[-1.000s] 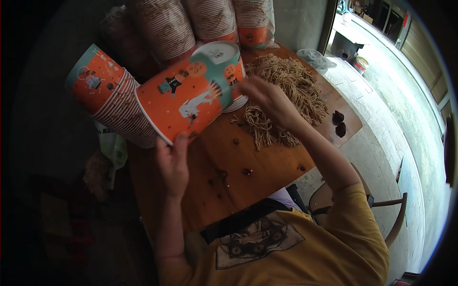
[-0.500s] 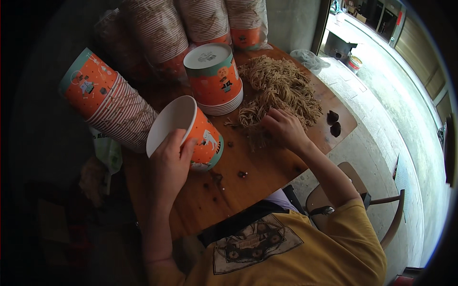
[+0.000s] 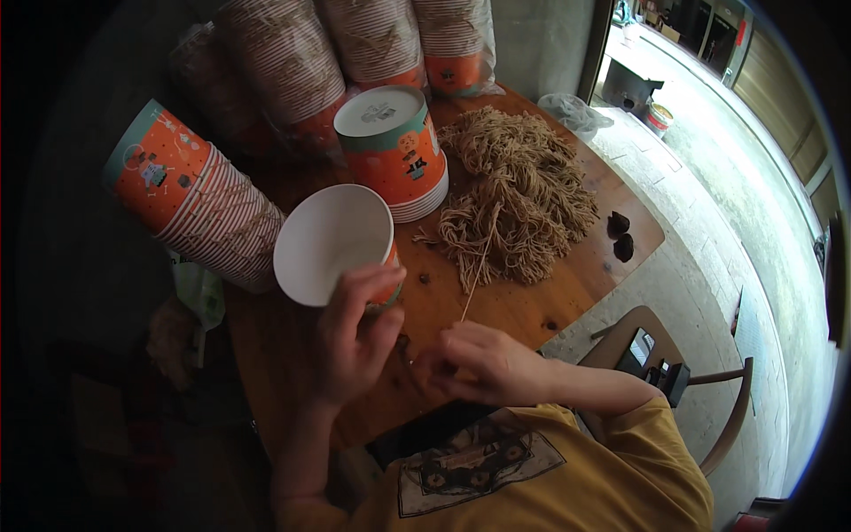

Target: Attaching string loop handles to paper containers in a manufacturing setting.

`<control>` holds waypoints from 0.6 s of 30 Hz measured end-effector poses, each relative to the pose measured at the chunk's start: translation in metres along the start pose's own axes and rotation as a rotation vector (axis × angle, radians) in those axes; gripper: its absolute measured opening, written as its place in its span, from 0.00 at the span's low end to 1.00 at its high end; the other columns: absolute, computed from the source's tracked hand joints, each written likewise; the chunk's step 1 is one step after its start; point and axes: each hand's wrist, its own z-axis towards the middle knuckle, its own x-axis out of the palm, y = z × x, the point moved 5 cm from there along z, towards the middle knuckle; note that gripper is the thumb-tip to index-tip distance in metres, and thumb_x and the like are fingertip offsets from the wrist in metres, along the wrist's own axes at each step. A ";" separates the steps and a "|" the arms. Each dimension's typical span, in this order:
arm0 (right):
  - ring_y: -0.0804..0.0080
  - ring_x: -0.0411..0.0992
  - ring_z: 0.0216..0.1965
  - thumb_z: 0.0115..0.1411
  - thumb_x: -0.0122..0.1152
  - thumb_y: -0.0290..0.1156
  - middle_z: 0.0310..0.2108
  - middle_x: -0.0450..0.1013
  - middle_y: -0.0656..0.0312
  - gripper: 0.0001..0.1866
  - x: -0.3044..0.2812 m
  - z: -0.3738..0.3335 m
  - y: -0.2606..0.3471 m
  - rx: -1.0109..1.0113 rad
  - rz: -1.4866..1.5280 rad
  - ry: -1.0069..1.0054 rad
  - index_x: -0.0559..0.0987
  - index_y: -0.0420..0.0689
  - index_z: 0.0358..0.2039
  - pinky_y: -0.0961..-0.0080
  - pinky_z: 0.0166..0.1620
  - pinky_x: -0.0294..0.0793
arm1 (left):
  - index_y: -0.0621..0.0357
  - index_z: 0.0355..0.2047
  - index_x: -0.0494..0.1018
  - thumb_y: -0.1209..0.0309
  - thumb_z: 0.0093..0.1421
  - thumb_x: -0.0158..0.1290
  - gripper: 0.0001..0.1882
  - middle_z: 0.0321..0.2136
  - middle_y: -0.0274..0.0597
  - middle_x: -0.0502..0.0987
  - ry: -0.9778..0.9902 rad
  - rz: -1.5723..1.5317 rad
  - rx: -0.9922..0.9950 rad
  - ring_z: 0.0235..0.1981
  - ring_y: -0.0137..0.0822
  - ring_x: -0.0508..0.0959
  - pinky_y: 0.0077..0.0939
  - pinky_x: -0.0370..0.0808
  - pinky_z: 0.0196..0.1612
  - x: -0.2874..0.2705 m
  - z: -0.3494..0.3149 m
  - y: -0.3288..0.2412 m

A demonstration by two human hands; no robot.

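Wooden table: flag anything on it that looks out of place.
Two dark lumps near the table's right edge, beside the tan strands: they look odd, matching neither strands nor paper cups. I can't tell what they are.

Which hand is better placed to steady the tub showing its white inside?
The left hand, I'd say: half open, it is close beside the tub. The right hand is farther off, seemingly pinching a taut strand.

No lettering can be read — even on the tubs.
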 end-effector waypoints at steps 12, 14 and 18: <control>0.60 0.72 0.35 0.56 0.61 0.30 0.31 0.71 0.58 0.10 0.015 0.019 0.026 0.034 0.295 0.073 0.72 0.43 0.37 0.67 0.36 0.72 | 0.58 0.43 0.68 0.71 0.61 0.53 0.11 0.27 0.37 0.77 0.270 -0.530 -0.821 0.24 0.25 0.76 0.21 0.74 0.27 -0.008 -0.105 -0.030; 0.55 0.72 0.33 0.57 0.58 0.31 0.31 0.71 0.56 0.09 0.030 0.015 0.026 0.228 0.481 0.200 0.70 0.42 0.35 0.64 0.36 0.73 | 0.57 0.38 0.70 0.71 0.60 0.54 0.08 0.23 0.36 0.76 0.282 -0.364 -0.760 0.22 0.27 0.77 0.22 0.74 0.25 -0.014 -0.106 -0.038; 0.53 0.74 0.27 0.60 0.55 0.33 0.26 0.73 0.55 0.08 0.051 0.014 0.027 0.328 0.438 0.231 0.70 0.43 0.35 0.62 0.31 0.73 | 0.56 0.31 0.71 0.73 0.56 0.57 0.06 0.20 0.38 0.76 0.316 -0.009 -0.600 0.22 0.33 0.79 0.26 0.74 0.25 -0.031 -0.103 -0.043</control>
